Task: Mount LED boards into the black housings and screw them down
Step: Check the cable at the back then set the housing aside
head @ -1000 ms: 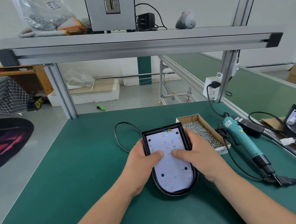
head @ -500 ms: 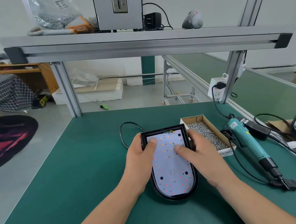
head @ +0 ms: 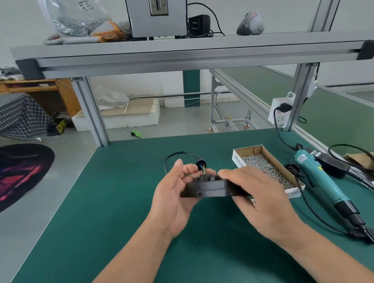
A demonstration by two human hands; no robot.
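Holding the housing [head: 206, 189] edge-on, lifted clear of the counter [head: 120, 211], ahead of fastening.

Clasped at its left end by the left hand [head: 174, 199], fingers wrapped behind, and at its right end by the right hand [head: 261, 198], fingers curled over the top. Cannot tell from this angle whether the LED board sits inside. Showing only coloured wires [head: 204, 170] at the far side, near the cable [head: 171, 156] looped on the counter. Looks like a check of fit before screwing down. Next, probably: lay it flat, open face up, steady with the left hand, free the right hand for a screw from the box [head: 238, 160] just to the right, then for the screwdriver [head: 317, 177] beyond. Worth minding the wires to avoid pinching.
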